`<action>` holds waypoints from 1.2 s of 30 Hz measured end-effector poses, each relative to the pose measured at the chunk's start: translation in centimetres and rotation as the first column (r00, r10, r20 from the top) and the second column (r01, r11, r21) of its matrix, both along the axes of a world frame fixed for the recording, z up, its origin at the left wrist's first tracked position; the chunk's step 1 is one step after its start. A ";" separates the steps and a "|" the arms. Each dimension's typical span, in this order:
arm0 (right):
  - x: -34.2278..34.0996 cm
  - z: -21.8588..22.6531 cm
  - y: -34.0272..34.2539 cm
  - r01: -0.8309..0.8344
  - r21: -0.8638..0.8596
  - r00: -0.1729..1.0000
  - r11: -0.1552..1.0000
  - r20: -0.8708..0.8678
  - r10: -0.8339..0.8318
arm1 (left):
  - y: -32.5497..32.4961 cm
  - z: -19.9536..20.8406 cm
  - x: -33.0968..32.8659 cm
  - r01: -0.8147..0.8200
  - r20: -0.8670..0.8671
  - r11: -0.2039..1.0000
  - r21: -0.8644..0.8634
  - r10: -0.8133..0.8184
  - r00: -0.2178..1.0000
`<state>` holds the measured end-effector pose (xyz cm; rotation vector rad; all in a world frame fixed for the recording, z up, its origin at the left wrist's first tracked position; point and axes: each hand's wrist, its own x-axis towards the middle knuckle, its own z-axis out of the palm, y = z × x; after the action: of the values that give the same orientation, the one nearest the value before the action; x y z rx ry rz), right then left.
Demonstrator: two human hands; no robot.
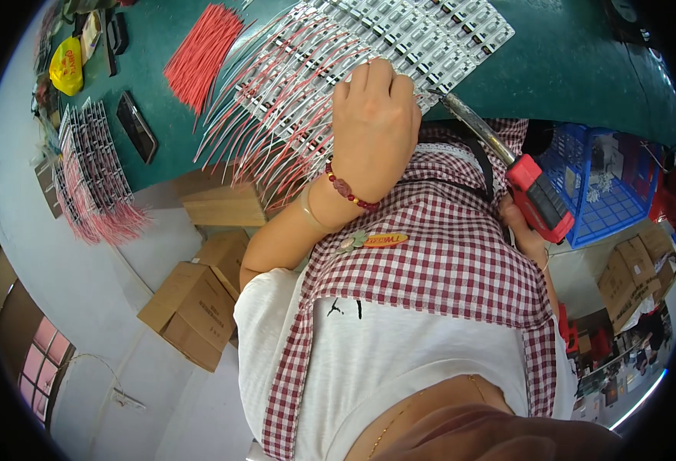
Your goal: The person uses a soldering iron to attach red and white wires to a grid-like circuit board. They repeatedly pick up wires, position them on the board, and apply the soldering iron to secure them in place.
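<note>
My left hand (375,115), with a beaded bracelet at its wrist, rests over a panel of small silver-grey rectangular parts (461,38) on the green table. Its fingers are curled together, and their tips are hidden behind the knuckles. Thin red and white wires (292,100) fan out from the panel beside this hand and hang over the table edge. In my right hand (513,219), partly hidden behind the handle, is a soldering iron (539,198) with a red and black grip. Its metal shaft slants up toward the panel, the tip close to my left fingers.
A bundle of red wires (203,58) lies on the green table (568,84), left of the panel. Farther left are a phone (136,127), a second wired panel (96,165) and a yellow bag (67,67). A blue crate (607,184) stands at right; cardboard boxes (192,307) sit below left.
</note>
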<state>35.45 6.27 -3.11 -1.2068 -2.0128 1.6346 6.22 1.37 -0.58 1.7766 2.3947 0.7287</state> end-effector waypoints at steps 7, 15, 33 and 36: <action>0.7 -0.7 0.1 -0.010 -0.036 1.000 0.999 0.007 0.010 | -0.2 0.4 -0.1 -0.011 -0.018 1.000 -0.022 0.011 1.000; -1.6 0.6 0.8 0.131 -0.169 0.955 0.977 -0.243 -0.170 | 0.0 2.0 -10.7 -0.123 -0.226 0.991 -0.046 0.110 0.968; -2.6 0.7 1.1 0.149 -0.205 0.919 0.967 -0.331 -0.212 | 1.5 3.1 -10.1 -0.100 -0.089 0.995 0.014 0.101 0.991; -2.0 0.7 1.0 0.113 -0.224 0.933 0.968 -0.311 -0.181 | 0.2 2.9 -6.3 0.002 0.092 0.996 0.084 -0.010 0.996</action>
<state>33.50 7.31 -2.41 -1.0347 -1.5463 1.8580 -0.09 1.61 2.30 1.7377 2.3310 0.9025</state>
